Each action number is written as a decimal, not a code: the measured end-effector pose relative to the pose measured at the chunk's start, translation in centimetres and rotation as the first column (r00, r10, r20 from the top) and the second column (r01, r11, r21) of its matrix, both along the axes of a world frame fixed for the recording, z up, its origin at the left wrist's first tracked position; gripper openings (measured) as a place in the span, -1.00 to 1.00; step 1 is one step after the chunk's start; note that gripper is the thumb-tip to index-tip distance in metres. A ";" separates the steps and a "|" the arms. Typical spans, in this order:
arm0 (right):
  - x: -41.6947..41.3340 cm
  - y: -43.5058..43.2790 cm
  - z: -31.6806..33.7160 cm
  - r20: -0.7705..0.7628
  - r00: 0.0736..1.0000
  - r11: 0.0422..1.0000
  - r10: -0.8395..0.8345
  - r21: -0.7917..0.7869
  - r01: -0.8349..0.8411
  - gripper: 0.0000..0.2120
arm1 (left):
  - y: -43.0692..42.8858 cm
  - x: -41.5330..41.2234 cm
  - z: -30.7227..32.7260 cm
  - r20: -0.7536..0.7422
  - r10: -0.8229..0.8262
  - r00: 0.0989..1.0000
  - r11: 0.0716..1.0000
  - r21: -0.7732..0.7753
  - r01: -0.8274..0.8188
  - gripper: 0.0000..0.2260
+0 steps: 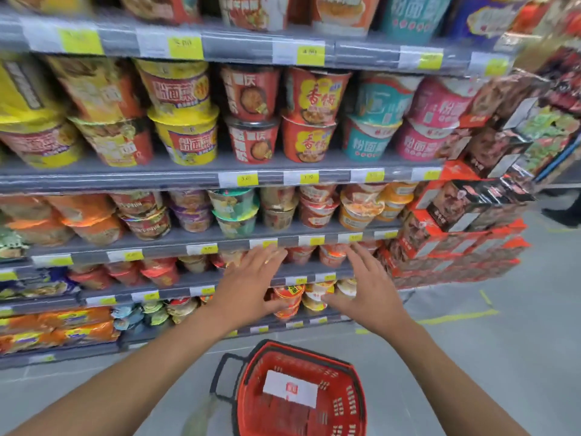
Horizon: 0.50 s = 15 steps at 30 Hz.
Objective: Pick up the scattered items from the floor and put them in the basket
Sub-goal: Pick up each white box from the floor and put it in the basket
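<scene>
Filling most of the view, grey metal shelves (pixel 125 180) stacked with bright instant-noodle cups rise over a pale grey tiled floor (pixel 471 372). On that floor, between the forearms, stands the red slotted plastic shopping basket (pixel 352 401) with a black handle. A flat white-and-red item (pixel 290 390) lies inside. Both bare arms reach forward, palms down. The left hand (pixel 248 287) and right hand (pixel 374 294) hover before the lower shelves, fingers straight and spread, holding nothing.

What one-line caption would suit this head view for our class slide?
Both open, the left hand and right hand reach toward shelved noodle cups, above a red basket on the floor.
</scene>
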State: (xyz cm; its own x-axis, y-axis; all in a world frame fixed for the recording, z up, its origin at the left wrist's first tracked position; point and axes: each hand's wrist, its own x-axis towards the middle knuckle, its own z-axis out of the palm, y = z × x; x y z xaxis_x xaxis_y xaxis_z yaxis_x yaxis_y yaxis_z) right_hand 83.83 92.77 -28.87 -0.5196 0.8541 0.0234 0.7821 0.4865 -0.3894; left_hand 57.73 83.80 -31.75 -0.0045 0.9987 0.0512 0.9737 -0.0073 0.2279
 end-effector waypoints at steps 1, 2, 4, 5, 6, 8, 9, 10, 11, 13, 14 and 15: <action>-0.4 0.3 0.6 -0.008 1.000 1.000 0.027 0.003 -0.027 0.07 | -0.7 -0.1 0.7 0.012 0.048 0.999 0.999 0.001 -0.048 -0.07; -0.9 0.4 1.0 -0.008 0.998 0.998 0.070 0.006 -0.070 0.06 | -1.6 0.0 1.3 0.029 0.106 0.994 0.994 0.005 -0.107 -0.07; -2.0 0.0 1.3 0.004 0.984 0.984 0.178 -0.001 -0.178 0.05 | -3.7 -0.1 1.9 0.050 0.211 0.976 0.977 0.020 -0.212 -0.08; -2.5 -0.1 1.4 0.012 0.975 0.976 0.220 -0.009 -0.220 0.05 | -4.8 -0.2 2.1 0.051 0.251 0.967 0.967 0.030 -0.253 -0.08; -3.2 -0.5 1.5 0.017 0.965 0.966 0.260 -0.011 -0.260 0.04 | -5.9 -0.2 2.2 0.048 0.294 0.955 0.954 0.044 -0.296 -0.08; -4.4 -1.5 1.7 0.013 0.938 0.938 0.346 0.005 -0.346 0.04 | -8.5 -0.2 2.5 0.044 0.383 0.923 0.921 0.061 -0.385 -0.07; -5.0 -1.9 1.7 0.007 0.924 0.924 0.381 0.016 -0.382 0.05 | -9.7 -0.2 2.8 0.041 0.420 0.907 0.904 0.070 -0.422 -0.06; -5.8 -2.7 2.0 0.002 0.906 0.906 0.422 0.019 -0.422 0.05 | -11.2 -0.3 2.9 0.042 0.462 0.886 0.882 0.081 -0.464 -0.06; -6.6 -3.5 2.2 -0.003 0.887 0.887 0.463 0.015 -0.462 0.03 | -12.7 -0.3 3.2 0.049 0.503 0.863 0.858 0.089 -0.506 -0.07; -8.3 -5.1 2.4 -0.021 0.850 0.850 0.527 0.002 -0.527 0.01 | -15.7 -0.6 3.5 0.061 0.573 0.818 0.813 0.088 -0.576 -0.06; -9.3 -6.1 2.6 -0.029 0.829 0.829 0.559 -0.005 -0.559 0.02 | -17.3 -0.9 3.5 0.065 0.604 0.794 0.789 0.090 -0.608 -0.06; -10.4 -7.0 2.7 -0.029 0.805 0.805 0.593 -0.010 -0.594 0.02 | -18.9 -1.1 3.3 0.073 0.636 0.768 0.763 0.090 -0.640 -0.09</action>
State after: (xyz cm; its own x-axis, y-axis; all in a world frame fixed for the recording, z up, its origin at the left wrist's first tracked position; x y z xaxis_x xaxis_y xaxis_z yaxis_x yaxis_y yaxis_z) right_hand 73.44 85.74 -26.17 -0.9246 0.3797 0.0302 0.3336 0.8455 -0.4169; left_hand 56.60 64.85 -28.44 -0.6426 0.7531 0.1409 0.7531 0.5871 0.2969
